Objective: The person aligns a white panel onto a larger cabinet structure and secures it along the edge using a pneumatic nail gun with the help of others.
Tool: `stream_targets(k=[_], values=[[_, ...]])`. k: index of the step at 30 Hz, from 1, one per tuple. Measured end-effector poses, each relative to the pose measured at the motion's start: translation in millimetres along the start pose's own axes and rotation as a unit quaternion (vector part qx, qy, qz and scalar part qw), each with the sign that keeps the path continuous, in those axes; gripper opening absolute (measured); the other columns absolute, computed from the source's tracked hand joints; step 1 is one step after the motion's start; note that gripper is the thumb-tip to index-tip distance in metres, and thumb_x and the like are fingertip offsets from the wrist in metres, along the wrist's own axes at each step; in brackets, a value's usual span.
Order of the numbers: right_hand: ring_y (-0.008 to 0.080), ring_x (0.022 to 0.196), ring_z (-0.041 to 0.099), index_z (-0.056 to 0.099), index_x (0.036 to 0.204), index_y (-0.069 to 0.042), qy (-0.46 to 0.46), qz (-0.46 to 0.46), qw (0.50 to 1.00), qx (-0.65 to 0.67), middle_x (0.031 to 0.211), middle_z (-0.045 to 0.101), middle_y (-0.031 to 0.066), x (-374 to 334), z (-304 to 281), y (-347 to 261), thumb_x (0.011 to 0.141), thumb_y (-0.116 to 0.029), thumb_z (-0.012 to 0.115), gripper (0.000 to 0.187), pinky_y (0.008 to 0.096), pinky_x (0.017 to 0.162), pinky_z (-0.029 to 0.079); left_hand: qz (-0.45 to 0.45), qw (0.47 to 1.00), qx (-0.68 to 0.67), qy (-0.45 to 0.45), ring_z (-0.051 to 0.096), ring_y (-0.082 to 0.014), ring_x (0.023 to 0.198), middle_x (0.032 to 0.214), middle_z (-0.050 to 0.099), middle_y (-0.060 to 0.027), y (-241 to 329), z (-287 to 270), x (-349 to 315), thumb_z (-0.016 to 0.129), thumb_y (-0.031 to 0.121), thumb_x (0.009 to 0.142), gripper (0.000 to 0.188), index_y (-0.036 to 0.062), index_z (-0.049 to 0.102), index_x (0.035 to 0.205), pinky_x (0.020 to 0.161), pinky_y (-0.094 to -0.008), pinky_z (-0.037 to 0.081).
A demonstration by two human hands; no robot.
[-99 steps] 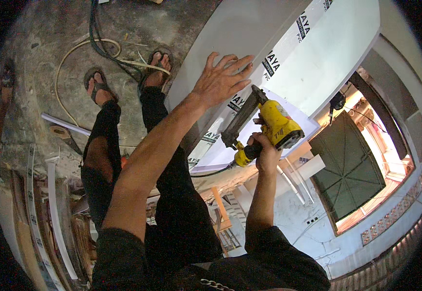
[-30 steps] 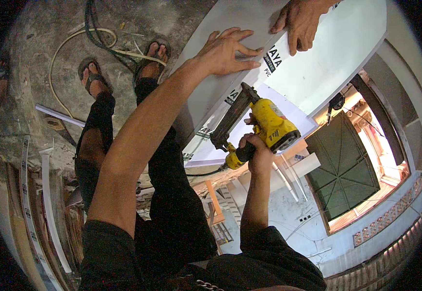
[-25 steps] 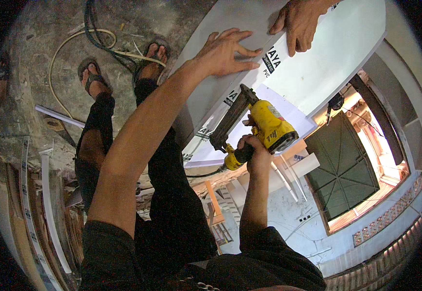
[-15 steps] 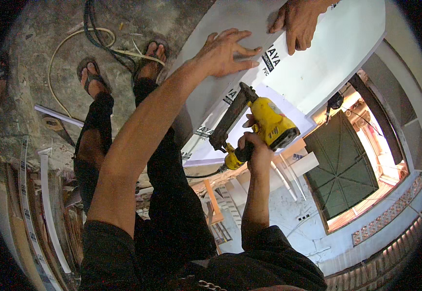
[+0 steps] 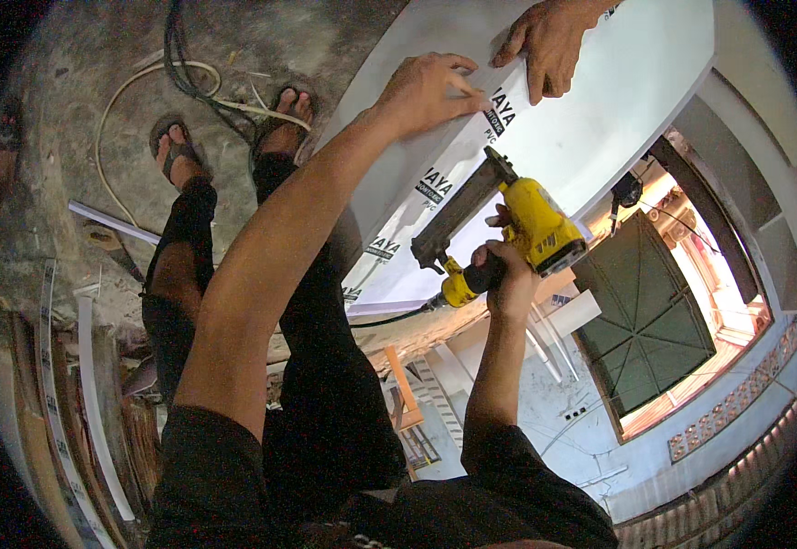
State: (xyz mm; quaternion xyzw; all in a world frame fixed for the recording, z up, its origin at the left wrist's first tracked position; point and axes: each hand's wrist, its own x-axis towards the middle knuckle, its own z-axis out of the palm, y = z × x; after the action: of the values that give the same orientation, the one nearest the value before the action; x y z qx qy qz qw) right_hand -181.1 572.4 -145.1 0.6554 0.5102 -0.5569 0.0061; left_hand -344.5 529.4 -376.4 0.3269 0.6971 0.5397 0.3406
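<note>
A yellow and black nail gun [image 5: 536,224] is gripped by its handle in my right hand [image 5: 508,279]. Its nose points up and away, just right of the printed strip [image 5: 430,188] along the edge of the white panel [image 5: 600,119]. From the handle's end a thin air hose [image 5: 389,320] runs left. My left hand [image 5: 426,91] grips the panel's edge farther along, fingers bent over it and partly hidden. Close by on the right, a co-worker's hand [image 5: 549,50] rests on the same edge.
Cables and a pale hose [image 5: 110,114] lie coiled on the concrete floor by my sandalled feet. A handsaw [image 5: 110,242] and a white strip [image 5: 110,220] lie at left, above stacked long boards [image 5: 96,403]. A dark green shutter [image 5: 641,316] stands at the right.
The nail gun in my right hand has moved right and slightly down, exposing more of the printed strip. My left hand's fingers have drawn closer together. The co-worker's hand has shifted slightly left.
</note>
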Motion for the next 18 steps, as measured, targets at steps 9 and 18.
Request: stream_targets(k=[9, 18], values=[[0.0198, 0.059, 0.058, 0.054, 0.123, 0.007, -0.022, -0.059, 0.997, -0.047, 0.104, 0.062, 0.0149, 39.8, 18.4, -28.2, 0.071, 0.005, 0.056, 0.052, 0.0299, 0.055, 0.049, -0.028, 0.994, -0.103, 0.034, 0.061, -0.0273, 0.115, 0.125, 0.064, -0.0092, 3.3, 3.9, 34.3, 0.069, 0.045, 0.084, 0.041, 0.0149, 0.073, 0.11, 0.1, -0.0381, 0.046], [0.0191, 0.058, 0.057, 0.054, 0.121, 0.007, -0.04, -0.057, 0.997, -0.032, 0.104, 0.061, 0.0152, 76.7, 13.3, -58.2, 0.071, 0.007, 0.055, 0.05, 0.0291, 0.054, 0.049, 0.082, 0.996, 0.007, 0.043, 0.05, -0.0311, 0.128, 0.145, 0.048, -0.0105, -17.0, 11.3, 55.4, 0.057, 0.033, 0.094, 0.035, 0.0201, 0.066, 0.125, 0.107, -0.0429, 0.039]])
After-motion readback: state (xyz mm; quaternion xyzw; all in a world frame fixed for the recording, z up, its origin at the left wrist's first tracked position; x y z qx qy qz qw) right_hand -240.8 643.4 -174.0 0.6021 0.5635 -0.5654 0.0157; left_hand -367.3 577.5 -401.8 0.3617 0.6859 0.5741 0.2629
